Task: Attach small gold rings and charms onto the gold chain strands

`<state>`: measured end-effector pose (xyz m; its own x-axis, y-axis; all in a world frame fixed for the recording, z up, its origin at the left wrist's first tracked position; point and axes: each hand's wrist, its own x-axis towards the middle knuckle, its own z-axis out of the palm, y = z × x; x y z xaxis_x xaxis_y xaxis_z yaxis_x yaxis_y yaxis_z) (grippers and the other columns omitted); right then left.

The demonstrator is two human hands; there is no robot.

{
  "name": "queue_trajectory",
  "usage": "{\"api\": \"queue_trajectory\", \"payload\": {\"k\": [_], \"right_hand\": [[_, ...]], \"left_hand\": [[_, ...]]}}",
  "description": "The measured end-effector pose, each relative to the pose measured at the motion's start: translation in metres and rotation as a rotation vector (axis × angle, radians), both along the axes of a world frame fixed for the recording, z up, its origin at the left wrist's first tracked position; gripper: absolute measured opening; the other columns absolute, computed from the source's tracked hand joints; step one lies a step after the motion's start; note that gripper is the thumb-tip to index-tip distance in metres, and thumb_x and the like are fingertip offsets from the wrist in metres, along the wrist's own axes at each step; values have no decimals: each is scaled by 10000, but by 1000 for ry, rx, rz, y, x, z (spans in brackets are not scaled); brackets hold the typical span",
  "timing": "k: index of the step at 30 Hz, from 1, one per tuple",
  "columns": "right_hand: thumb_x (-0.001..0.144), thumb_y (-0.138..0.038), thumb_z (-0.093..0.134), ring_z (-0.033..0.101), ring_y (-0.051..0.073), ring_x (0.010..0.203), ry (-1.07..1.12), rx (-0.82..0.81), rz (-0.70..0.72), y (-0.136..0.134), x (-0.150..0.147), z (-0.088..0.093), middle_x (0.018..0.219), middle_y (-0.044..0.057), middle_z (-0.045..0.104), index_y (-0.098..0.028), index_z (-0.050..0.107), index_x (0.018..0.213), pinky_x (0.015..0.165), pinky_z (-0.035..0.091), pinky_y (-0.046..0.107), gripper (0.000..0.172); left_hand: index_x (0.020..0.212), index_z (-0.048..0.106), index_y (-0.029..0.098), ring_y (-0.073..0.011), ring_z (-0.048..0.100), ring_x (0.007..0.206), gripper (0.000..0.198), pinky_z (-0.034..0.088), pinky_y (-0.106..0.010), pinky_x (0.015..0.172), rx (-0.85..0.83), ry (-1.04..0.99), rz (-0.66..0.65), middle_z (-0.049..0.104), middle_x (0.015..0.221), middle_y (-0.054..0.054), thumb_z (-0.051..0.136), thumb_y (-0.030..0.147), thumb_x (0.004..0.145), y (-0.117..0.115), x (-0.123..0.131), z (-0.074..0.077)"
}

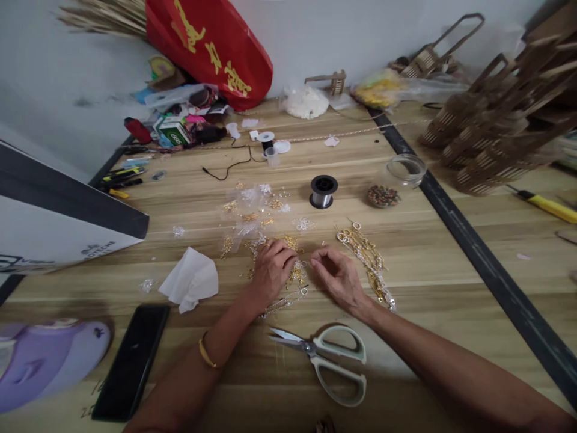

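My left hand (pixel 273 267) is at the pile of small gold and silver jewelry findings (pixel 296 273), its fingers curled down together over the pieces. Thumb and fingertips of my right hand (pixel 338 276) are pinched just to the right of that pile. What either hand grips, if anything, is too small to make out. Below my left hand lies a silver chain (pixel 283 302) with a ring at its end. Several gold and silver chains (pixel 367 258) lie in a bunch to the right of my right hand. Scissors (pixel 315 349) with pale handles rest in front, blades partly apart.
Small bags of findings (pixel 247 210) spread behind my left hand. A wire spool (pixel 323 192) and a jar of beads (pixel 383 195) stand farther back. At the left are a white tissue (pixel 192 279), a black phone (pixel 130 364) and a white box (pixel 58 216). Woven baskets (pixel 478 138) crowd the right.
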<state>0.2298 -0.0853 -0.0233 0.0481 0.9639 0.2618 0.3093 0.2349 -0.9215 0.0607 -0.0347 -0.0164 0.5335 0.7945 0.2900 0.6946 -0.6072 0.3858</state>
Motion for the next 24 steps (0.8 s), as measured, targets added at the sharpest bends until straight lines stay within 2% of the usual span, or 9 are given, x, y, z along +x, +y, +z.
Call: {"api": "queue_trajectory", "payload": {"k": [7,11,17,24], "right_hand": [[832,-230,531,537,137,650,9,-9,-2,0,0,0,704,14,602,-175,584,791,612,414,250,87],[834,-237,531,537,134,654,-11,-10,0,0,0,1,703,12,600,-174,587,789,622,415,247,95],[839,-235,525,534,136,662,-7,-16,1,0,0,2,707,17,596,-172,576,788,623,421,252,95],[838,-241,526,531,137,650,6,-34,3,0,0,0,699,15,585,-175,575,778,604,415,253,102]], "left_hand": [[851,667,180,-200,539,864,147,442,-358,817,-8,29,-20,626,844,-58,520,186,862,-1,-1,1],[834,673,184,-186,577,847,125,464,-340,812,-50,-91,-41,661,845,-52,565,124,815,3,-7,-3],[842,671,183,-156,635,777,113,484,-306,780,-113,-259,34,717,831,-32,574,135,812,7,-11,-1],[805,680,193,-175,604,817,84,456,-354,838,-60,-162,-2,688,831,-40,612,147,789,6,-10,-3]]}}
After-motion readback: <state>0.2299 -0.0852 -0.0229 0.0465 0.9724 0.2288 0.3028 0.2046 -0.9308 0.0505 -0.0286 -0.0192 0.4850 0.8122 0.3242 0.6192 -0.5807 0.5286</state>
